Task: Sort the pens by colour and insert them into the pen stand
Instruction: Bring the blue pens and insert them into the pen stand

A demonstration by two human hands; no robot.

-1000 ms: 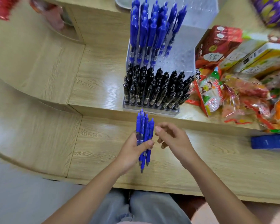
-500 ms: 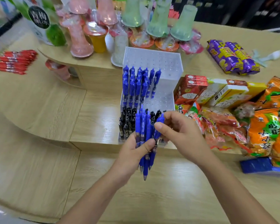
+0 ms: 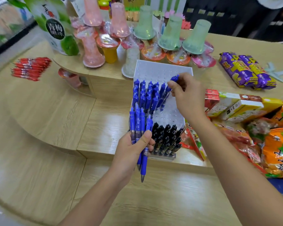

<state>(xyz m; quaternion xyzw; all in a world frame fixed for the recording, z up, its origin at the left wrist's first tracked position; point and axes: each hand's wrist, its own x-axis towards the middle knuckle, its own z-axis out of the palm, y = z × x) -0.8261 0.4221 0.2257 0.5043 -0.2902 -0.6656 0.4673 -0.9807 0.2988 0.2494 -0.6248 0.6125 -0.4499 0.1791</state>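
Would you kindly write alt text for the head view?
The right hand lowers one blue pen toward the white pen stand, while the left hand grips a bundle of blue pens. Red pens lie far left.

Readable in full: only 青梅果冻, white characters in two rows on a dark round label on the tall green-and-white printed pouch (image 3: 55, 28). Right of that pouch, partly cut off at the upper edge, large dark characters on a yellow-gold sign (image 3: 133, 1), the first perhaps 脆. Far right of the pouch, big black characters on the crinkled orange plastic snack bags (image 3: 279, 154), too warped to make out. Small white print on the blue plastic pens (image 3: 138, 128), too fine to read.
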